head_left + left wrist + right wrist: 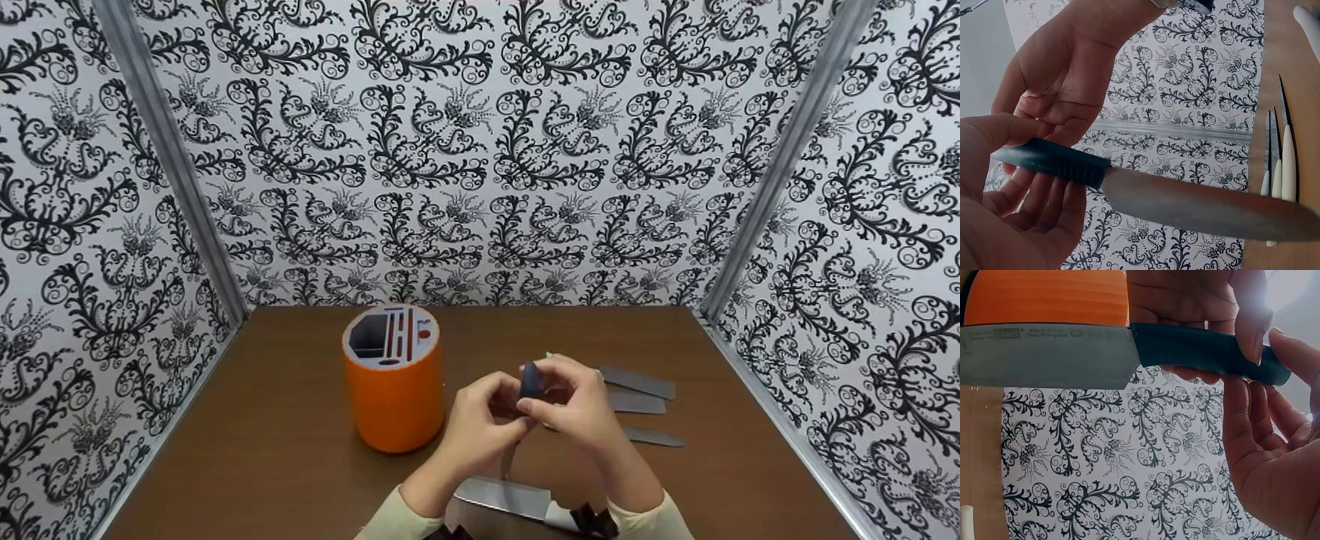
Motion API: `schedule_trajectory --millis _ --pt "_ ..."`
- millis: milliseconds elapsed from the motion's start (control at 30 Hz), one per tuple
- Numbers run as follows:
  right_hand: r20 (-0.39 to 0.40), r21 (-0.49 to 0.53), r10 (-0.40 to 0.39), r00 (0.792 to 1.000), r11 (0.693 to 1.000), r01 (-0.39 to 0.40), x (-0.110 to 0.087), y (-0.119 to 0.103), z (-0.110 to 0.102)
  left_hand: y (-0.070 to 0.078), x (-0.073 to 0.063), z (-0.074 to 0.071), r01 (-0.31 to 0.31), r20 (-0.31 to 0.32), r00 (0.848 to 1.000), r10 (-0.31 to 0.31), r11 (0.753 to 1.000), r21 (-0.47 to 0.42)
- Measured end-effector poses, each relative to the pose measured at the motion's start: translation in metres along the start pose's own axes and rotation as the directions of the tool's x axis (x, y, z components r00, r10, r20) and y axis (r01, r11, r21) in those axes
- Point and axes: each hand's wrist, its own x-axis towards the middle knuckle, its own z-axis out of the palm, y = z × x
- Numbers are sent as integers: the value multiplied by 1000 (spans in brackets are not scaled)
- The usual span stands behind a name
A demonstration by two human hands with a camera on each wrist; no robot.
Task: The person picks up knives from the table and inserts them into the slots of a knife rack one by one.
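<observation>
A kitchen knife (pixel 1196 205) with a dark teal handle (pixel 1196 351) is held upright above the table, its wide blade hanging down. My left hand (pixel 484 420) grips the handle between thumb and fingers. At the handle's end, my right hand (pixel 581 401) pinches it from the other side. In the head view the hands hide most of this knife; only the handle's top and a bit of blade show. Left of the hands stands an orange knife block (pixel 397 409) with a grey slotted top. Below them lies a wide-bladed knife (pixel 502 497) with a white handle.
To the right of the hands, several knives lie on the brown table (pixel 247 450), among them two broad blades (pixel 641 403) and a narrower blade (pixel 656 436). Pale handles (pixel 1289 163) show in the left wrist view. Patterned walls (pixel 465 150) enclose the table.
</observation>
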Motion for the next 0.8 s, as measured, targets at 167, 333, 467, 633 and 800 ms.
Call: schedule_trajectory --millis 167,333,467,633,800 --pt "-11 15 2 1000 1000 -2 0 0 3 1 -1 -1 13 -18 1000 -13 1000 10" --pt "-24 -56 -20 1000 998 18 1 0 6 1 0 -1 11 -45 999 -10 1000 17" --pt "-73 -109 -44 996 993 36 2 -1 5 3 1 -5 16 -55 998 -16 1000 -3" --pt "-185 -107 -16 983 994 -4 10 4 5 10 3 -17 22 -81 996 -22 1000 8" --pt "-239 -122 19 971 991 -49 26 25 11 15 5 -32 37 -118 992 -33 999 31"
